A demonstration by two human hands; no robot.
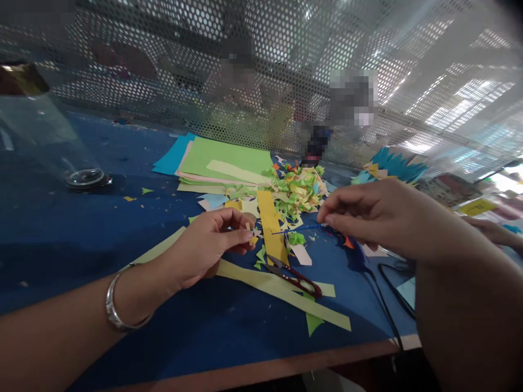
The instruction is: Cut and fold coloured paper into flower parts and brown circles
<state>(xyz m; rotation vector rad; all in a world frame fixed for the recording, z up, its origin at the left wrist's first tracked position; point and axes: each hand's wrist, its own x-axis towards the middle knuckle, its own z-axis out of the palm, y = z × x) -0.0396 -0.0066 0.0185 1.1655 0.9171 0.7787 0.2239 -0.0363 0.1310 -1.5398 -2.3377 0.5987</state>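
Observation:
My left hand (216, 234), with a silver bangle at the wrist, pinches a small pale paper piece (248, 226) between thumb and fingertips. My right hand (368, 212) is closed on one end of a thin blue stick (296, 230), whose free end points toward my left hand. Beneath them a yellow paper strip (267, 218) lies on the blue table. Snips with dark red handles (302, 283) rest partly over a long pale green strip (281, 288). A heap of curled paper bits (300, 190) sits beyond my hands.
A paper stack (232, 155) lies at the back, against a perforated metal screen (171, 92). At left stands a clear jar (44, 136). A dark blue corded tool (357, 260) lies under my right hand. Another person's hand (490, 231) shows at far right.

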